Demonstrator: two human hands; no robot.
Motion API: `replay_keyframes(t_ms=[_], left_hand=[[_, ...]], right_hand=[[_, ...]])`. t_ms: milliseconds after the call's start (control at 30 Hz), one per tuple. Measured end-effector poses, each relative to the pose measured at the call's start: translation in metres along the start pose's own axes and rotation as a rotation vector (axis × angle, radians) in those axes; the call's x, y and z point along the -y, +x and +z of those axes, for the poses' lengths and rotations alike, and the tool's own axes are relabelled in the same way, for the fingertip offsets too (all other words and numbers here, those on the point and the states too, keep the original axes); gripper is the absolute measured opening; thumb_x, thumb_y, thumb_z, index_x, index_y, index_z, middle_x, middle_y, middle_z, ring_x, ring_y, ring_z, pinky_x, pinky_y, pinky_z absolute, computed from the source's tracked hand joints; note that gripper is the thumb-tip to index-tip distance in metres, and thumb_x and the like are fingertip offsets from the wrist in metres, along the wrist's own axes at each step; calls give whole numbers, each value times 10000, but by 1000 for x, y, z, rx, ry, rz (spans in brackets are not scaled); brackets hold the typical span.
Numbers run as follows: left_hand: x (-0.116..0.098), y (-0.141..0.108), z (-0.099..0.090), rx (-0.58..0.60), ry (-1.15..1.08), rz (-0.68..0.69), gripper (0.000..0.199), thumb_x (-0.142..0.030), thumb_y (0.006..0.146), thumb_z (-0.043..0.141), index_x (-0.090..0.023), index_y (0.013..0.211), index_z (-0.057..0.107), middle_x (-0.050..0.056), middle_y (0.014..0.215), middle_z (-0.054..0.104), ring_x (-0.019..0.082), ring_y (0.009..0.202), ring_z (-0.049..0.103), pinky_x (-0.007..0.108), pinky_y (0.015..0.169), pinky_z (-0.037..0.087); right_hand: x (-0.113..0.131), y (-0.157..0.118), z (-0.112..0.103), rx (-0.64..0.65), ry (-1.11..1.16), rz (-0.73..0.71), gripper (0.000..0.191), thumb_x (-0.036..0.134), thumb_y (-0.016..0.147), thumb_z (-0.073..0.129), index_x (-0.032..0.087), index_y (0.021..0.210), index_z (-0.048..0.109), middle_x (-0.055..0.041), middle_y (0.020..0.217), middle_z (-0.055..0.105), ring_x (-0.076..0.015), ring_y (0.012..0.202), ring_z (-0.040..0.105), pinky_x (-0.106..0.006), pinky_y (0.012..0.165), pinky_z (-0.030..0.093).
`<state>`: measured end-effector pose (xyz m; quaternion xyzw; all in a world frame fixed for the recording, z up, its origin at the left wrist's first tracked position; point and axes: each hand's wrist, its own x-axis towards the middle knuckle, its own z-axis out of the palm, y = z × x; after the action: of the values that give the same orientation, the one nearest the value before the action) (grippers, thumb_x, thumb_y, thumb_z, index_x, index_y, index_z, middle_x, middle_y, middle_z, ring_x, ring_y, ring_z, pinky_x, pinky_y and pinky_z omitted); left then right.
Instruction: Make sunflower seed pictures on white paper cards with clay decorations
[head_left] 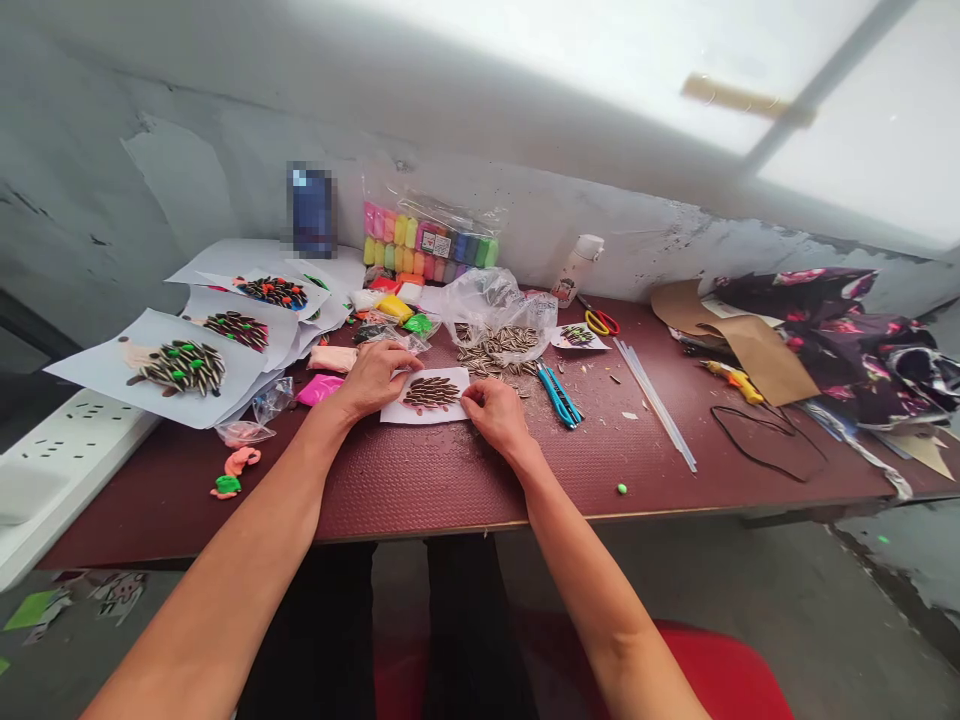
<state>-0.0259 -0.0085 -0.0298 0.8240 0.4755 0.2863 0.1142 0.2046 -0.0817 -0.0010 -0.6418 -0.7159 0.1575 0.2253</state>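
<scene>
Card of white paper [392,411] w/ dark seeds [433,391] lies on dark-red table [442,482] btwn both hands. L hand [375,380] bends fingers over upper-left corner; R hand [499,412] brings fingertips together at right edge; whether they grip, cannot tell. Behind: crumpled clear plastic bag [480,297] w/ loose striped seeds [516,342]; farther: flat transparent bag [459,209] w/ multicolour packs [431,246].

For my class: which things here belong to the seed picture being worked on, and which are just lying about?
Likely in the job:
- white card
- seeds arranged on it
- loose seed pile

Apparently just lying about:
- bottle
- floral fabric
- power strip
</scene>
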Motion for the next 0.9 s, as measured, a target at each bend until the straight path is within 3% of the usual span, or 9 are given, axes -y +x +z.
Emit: replay_keyframes(t_ms=[900], left_hand=[[1, 0, 0, 12, -4, 31, 278, -209, 823, 562, -263, 956, 799, 80, 1054, 736, 278, 1084, 619, 472, 1014, 433]], right_hand=[[11, -5, -3, 5, -5, -1, 138, 174, 864, 647, 209, 836, 777, -32, 904, 740, -159, 837, 644, -266, 822, 426]])
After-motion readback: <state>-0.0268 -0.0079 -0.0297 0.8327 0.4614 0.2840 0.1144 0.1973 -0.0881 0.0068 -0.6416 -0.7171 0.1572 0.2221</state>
